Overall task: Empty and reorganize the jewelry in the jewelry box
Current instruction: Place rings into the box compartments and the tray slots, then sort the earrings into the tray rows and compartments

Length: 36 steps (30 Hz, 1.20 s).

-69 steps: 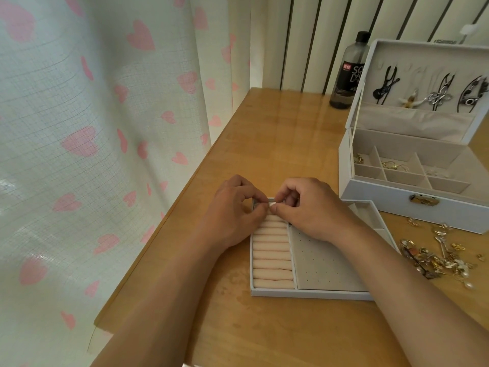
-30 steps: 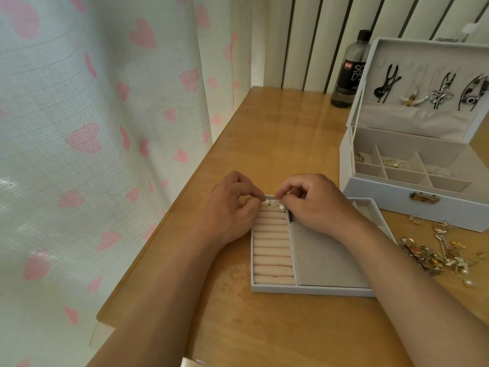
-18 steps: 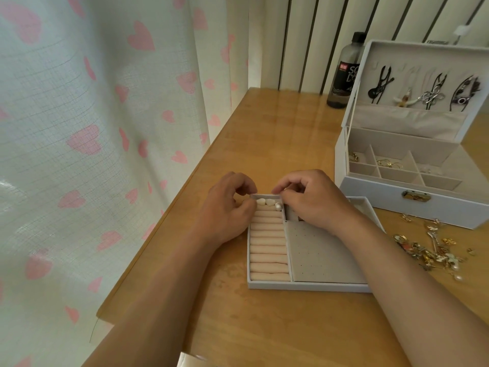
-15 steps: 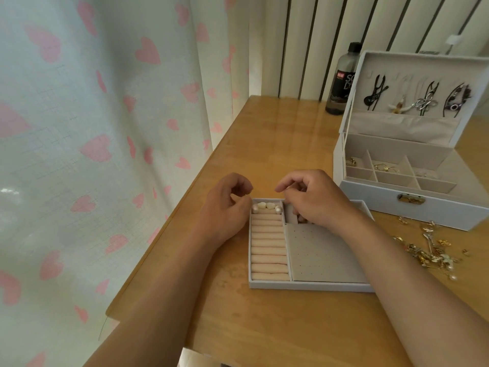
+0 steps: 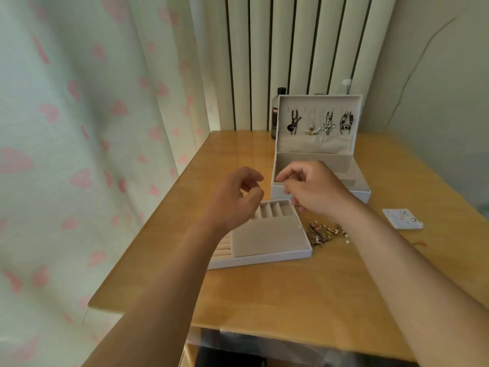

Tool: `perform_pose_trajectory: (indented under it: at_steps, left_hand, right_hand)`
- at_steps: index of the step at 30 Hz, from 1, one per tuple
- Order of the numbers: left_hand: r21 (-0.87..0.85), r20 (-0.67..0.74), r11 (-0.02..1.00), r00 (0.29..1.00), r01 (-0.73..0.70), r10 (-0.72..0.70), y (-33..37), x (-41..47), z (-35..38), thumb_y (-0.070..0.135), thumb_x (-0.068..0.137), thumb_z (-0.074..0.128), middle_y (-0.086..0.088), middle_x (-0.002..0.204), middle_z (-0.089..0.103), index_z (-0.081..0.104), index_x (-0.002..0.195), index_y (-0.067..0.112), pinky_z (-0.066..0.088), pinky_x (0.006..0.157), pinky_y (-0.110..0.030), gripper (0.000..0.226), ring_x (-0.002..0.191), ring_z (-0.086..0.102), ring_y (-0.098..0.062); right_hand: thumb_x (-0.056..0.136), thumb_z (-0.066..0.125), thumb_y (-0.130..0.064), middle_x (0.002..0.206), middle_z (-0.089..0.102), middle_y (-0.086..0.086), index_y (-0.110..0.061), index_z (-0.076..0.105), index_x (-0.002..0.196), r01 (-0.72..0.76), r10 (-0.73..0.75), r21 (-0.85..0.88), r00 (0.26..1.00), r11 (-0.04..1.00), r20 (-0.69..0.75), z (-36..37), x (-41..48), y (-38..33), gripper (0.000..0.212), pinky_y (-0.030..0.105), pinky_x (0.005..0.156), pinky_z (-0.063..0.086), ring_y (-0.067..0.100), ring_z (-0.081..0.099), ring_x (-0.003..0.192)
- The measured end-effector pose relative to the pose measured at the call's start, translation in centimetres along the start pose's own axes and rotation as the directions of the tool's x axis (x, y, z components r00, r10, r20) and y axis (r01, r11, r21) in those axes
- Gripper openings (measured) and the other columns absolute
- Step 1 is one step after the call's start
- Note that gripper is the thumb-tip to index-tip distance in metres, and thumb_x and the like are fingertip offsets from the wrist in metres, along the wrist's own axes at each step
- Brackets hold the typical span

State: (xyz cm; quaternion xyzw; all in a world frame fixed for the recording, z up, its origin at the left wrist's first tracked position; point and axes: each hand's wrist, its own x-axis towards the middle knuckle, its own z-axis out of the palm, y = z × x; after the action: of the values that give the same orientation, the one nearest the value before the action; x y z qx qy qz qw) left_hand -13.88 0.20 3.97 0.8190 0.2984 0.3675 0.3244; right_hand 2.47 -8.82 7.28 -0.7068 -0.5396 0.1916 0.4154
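Observation:
The white jewelry box stands open at the back of the wooden table, with several clips hanging in its lid. My right hand hovers over the box's front left compartment; thumb and forefinger meet beside a small gold piece, and a grip cannot be made out. My left hand floats above the removable grey tray, fingers loosely curled, holding nothing. The arm hides most of the tray's pink ring rolls. A pile of gold jewelry lies right of the tray.
A small card with earrings lies at the right. A dark bottle stands behind the box. A heart-patterned curtain hangs along the table's left edge. The table's near edge is below my arms.
Both hands have lifted off the tray's ring rolls. My right hand has moved back to the open box. The view has tilted up and pulled back.

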Motion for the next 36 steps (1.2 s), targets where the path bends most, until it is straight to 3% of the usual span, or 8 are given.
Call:
perform_pose_trajectory:
  at_steps: [2,5,10,15,19,24,29,36]
  left_hand:
    - [0.017,0.058,1.000,0.998,-0.025,0.024,1.6,-0.5,2.0,0.023,0.080,0.056,0.008,0.089,0.066,0.068,0.106,0.019,0.051,0.071,-0.018,0.028,0.083,0.060,-0.005]
    - [0.102,0.139,0.991,0.988,-0.086,0.071,3.2,-1.0,5.2,0.013,0.085,0.061,0.005,0.092,0.067,0.071,0.105,0.015,0.047,0.073,-0.017,0.022,0.081,0.059,-0.003]
    - [0.235,0.275,0.948,0.950,-0.216,0.149,3.7,-1.4,9.3,0.013,0.085,0.062,-0.002,0.097,0.068,0.074,0.101,0.012,0.053,0.080,-0.032,0.020,0.087,0.062,-0.014]
    - [0.345,0.359,0.921,0.932,-0.179,0.046,3.3,-0.4,10.5,0.021,0.088,0.068,0.004,0.106,0.066,0.072,0.109,0.018,0.052,0.089,-0.032,0.022,0.098,0.061,-0.015]
    - [0.388,0.406,0.904,0.914,-0.177,0.005,3.4,0.2,11.4,0.023,0.091,0.066,0.004,0.121,0.064,0.068,0.122,0.020,0.046,0.099,-0.032,0.031,0.112,0.057,-0.015]
    - [0.383,0.508,0.900,0.861,-0.209,-0.016,3.5,1.6,12.8,0.026,0.089,0.067,0.001,0.127,0.061,0.063,0.130,0.022,0.049,0.098,-0.038,0.041,0.115,0.057,-0.018]
    - [0.415,0.607,0.874,0.793,-0.253,-0.058,3.2,3.3,14.0,0.036,0.087,0.070,0.005,0.117,0.062,0.064,0.125,0.027,0.050,0.091,-0.031,0.039,0.103,0.057,-0.012]
    - [0.308,0.597,0.931,0.802,-0.195,-0.030,1.9,4.3,14.8,0.028,0.088,0.071,0.010,0.098,0.065,0.072,0.104,0.026,0.050,0.081,-0.023,0.016,0.089,0.060,-0.006]
  right_hand:
    - [0.090,0.051,-0.009,0.083,0.069,0.012,-0.026,0.071,0.090,-0.031,0.032,0.005,0.999,0.999,-0.040,-2.3,-1.7,1.3,0.026,0.041,0.056,0.057,0.017,0.063,0.059]
    - [0.089,0.051,-0.009,0.081,0.069,0.009,-0.028,0.071,0.089,-0.096,0.097,0.021,0.990,0.995,-0.102,-5.3,-4.0,3.7,0.028,0.035,0.053,0.057,0.014,0.064,0.057]
    - [0.088,0.050,-0.006,0.078,0.068,0.006,-0.023,0.070,0.093,-0.171,0.173,0.027,0.976,0.985,-0.135,-8.3,-6.5,7.7,0.027,0.033,0.053,0.053,0.018,0.065,0.059]
    - [0.087,0.055,-0.009,0.071,0.067,-0.004,-0.027,0.071,0.089,-0.192,0.182,-0.077,0.976,0.978,-0.122,-8.7,-6.3,10.7,0.024,0.030,0.055,0.052,0.010,0.064,0.061]
    - [0.089,0.061,-0.012,0.083,0.068,-0.007,-0.031,0.070,0.084,-0.160,0.151,-0.194,0.987,0.968,-0.059,-8.6,-4.6,12.4,0.022,0.025,0.059,0.047,0.011,0.065,0.072]
    - [0.089,0.062,-0.012,0.089,0.067,-0.012,-0.032,0.071,0.084,-0.118,0.129,-0.268,0.991,0.956,0.025,-8.7,-3.1,13.7,0.022,0.018,0.063,0.045,-0.003,0.059,0.070]
    - [0.088,0.061,-0.008,0.080,0.065,-0.016,-0.042,0.066,0.076,-0.085,0.085,-0.238,0.996,0.968,-0.010,-8.8,-3.9,15.4,0.036,0.019,0.053,0.041,-0.001,0.052,0.052]
    - [0.088,0.061,-0.006,0.072,0.062,-0.016,-0.025,0.075,0.089,-0.086,0.075,-0.266,0.996,0.960,-0.050,-8.6,-3.3,16.5,0.024,0.011,0.050,0.038,-0.007,0.054,0.053]
